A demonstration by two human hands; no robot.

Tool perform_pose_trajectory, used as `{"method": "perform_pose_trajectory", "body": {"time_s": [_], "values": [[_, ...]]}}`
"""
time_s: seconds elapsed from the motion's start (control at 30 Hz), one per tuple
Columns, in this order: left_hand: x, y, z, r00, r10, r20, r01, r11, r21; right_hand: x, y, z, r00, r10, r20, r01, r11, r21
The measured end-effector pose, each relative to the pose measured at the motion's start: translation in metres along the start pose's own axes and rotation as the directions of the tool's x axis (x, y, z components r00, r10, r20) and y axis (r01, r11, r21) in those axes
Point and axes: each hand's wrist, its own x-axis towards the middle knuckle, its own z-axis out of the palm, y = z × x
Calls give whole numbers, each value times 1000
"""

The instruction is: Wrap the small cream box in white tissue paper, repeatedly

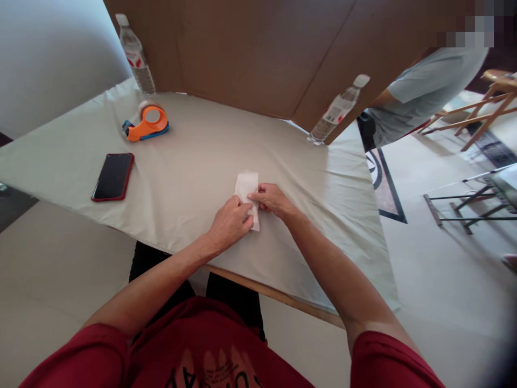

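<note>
A narrow white piece of thin, tissue-like material [247, 183] lies on the cloth-covered table, its long side running away from me. My left hand [232, 223] is closed on its near left part, with fingers curled over it. From the right, my right hand [272, 199] pinches the right edge of the white piece with thumb and fingers. The two hands are close together, fingertips almost meeting. The far end of the piece sticks out flat beyond my fingers.
An orange and blue tape dispenser [148, 124] and a phone with a red edge [113, 177] are on the left. Water bottles stand at the back left [137, 59] and back right [337, 113] against a brown cardboard panel [250, 54]. Behind it, at right, a person [428, 91] is partly visible.
</note>
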Motion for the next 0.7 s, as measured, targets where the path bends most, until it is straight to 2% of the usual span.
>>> {"method": "perform_pose_trajectory", "body": {"time_s": [0.2, 0.37, 0.43, 0.57, 0.7], "values": [[4, 4, -3, 995, -91, 37, 91, 996, -2, 6, -1, 5, 978, -209, -20, 208, 977, -48], [3, 0, 2, 998, -66, -14, 65, 998, -23, -2, -6, -5, 979, -155, 133, 153, 988, 21], [2, 0, 3, 998, -56, -24, 56, 998, -25, -2, -6, -7, 980, -126, 154, 123, 992, 25], [2, 1, 1, 998, -64, -9, 64, 998, -12, 4, -1, -1, 982, -174, 67, 171, 984, 49], [2, 2, -1, 994, -105, -15, 105, 994, -15, 3, 2, 10, 967, -255, -10, 252, 948, 193]]}}
